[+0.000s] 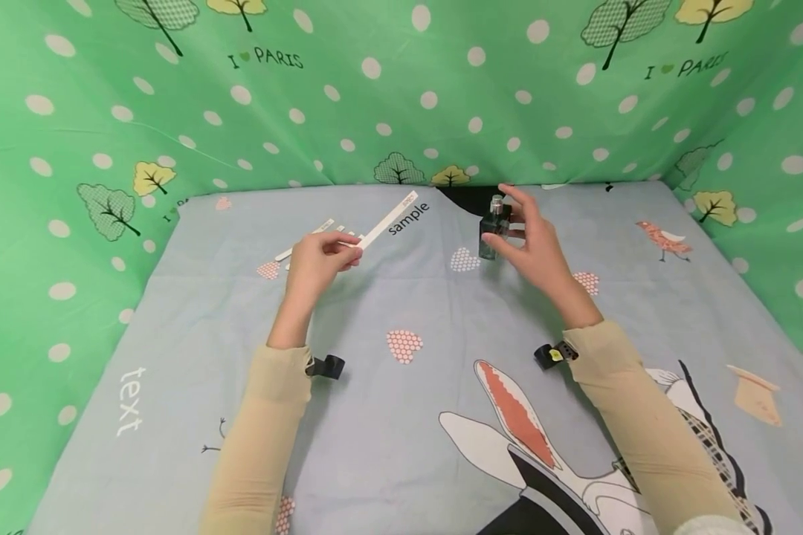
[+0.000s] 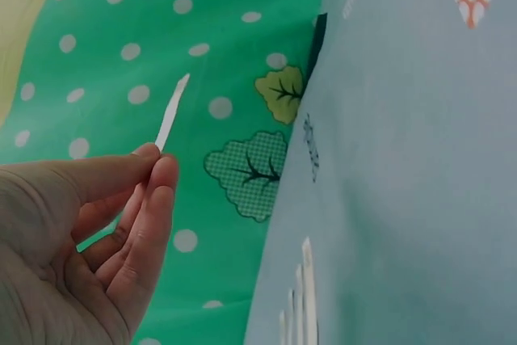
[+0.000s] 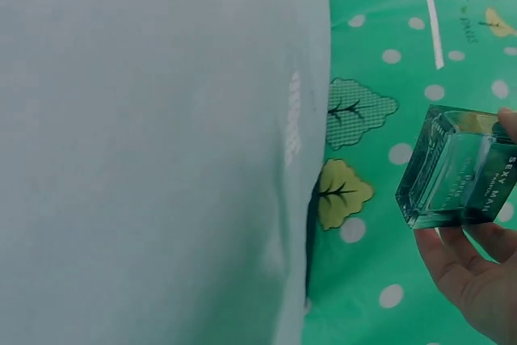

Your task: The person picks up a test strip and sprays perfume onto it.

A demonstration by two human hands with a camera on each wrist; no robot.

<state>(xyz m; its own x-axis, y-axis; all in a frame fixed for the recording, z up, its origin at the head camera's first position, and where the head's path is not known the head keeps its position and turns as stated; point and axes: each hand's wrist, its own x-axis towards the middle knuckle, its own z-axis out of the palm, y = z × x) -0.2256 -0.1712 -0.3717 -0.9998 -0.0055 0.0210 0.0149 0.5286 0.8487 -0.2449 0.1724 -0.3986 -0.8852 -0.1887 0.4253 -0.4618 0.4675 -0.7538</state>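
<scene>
My left hand [image 1: 323, 260] pinches one end of a white paper perfume test strip [image 1: 389, 219] between thumb and fingers. The strip slants up to the right above the bed cloth; the left wrist view shows the same strip [image 2: 171, 115] nearly edge-on. In my right hand [image 1: 538, 245] is a dark green glass perfume bottle [image 1: 489, 238], held upright with the thumb on one side and fingers on the other. Its index finger is raised beside the clear spray top [image 1: 497, 202]. The bottle's lettered glass body [image 3: 464, 171] fills the right of the right wrist view. A gap separates strip and bottle.
Several more white strips [image 1: 301, 241] lie on the grey-blue printed cloth [image 1: 375, 416] behind my left hand. A green dotted curtain [image 1: 348, 89] hangs at the back and sides. Black camera mounts [image 1: 333, 366] are strapped at both wrists.
</scene>
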